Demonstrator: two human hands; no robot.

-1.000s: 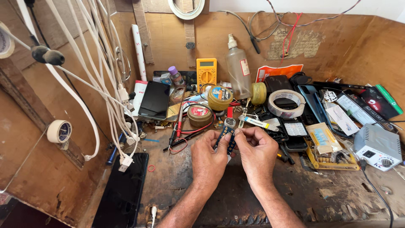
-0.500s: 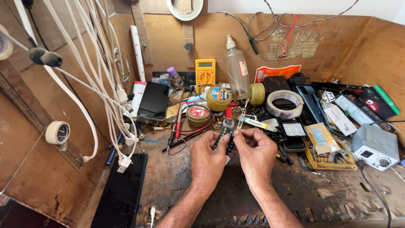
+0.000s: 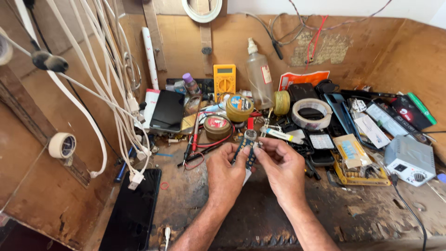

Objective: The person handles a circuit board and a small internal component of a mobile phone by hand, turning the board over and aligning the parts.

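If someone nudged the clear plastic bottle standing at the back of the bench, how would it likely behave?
The plastic bottle is tall, narrow and upright, so it would probably tip rather than slide. It looks nearly empty, hence likely light. Falling, it would likely hit the yellow multimeter or tape roll beside it.

A worn wooden bench (image 3: 260, 218), dark and scarred, sits boxed in by brown plywood walls (image 3: 371, 51) at the back and both sides. White cables (image 3: 97, 69) hang down the left wall, and a pale wall (image 3: 334, 5) shows above in even daylight.
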